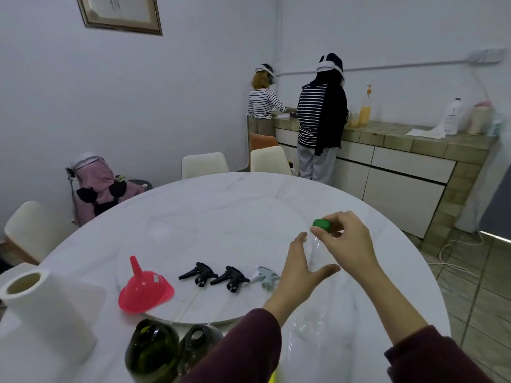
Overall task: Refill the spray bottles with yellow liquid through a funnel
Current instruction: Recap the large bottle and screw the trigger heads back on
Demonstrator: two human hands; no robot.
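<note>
Right hand [347,241]: fingers [322,233] pinch the green cap [322,225] at the top of a large clear bottle [318,313]. Whether the cap is seated on the neck or already free cannot be told.

Left hand [300,268]: fingers straight and spread, thumb out to the right, palm close against the left side of the bottle's shoulder. No closed grip is visible; contact is likely but not certain.

Governing relation: the bottle's long axis runs from the near edge of the scene up and away to the cap, directly beneath the right fingers. The right hand is the nearer to the cap; the left is placed to steady the body. A trace of yellow shows at the bottle's near end, so it is judged to be the supply of liquid.

On the desk [221,205], left of the hands: three spray heads in a row, two black [199,273] [231,277] and one pale grey [264,276], and further left a red funnel [145,290] lying mouth down. Near edge: two dark green glass bottles [152,352], mouths open, and a paper towel roll [47,308] at far left.

Room: white chairs around the desk; two persons stand at a tiled counter at the far right, backs turned.
</note>
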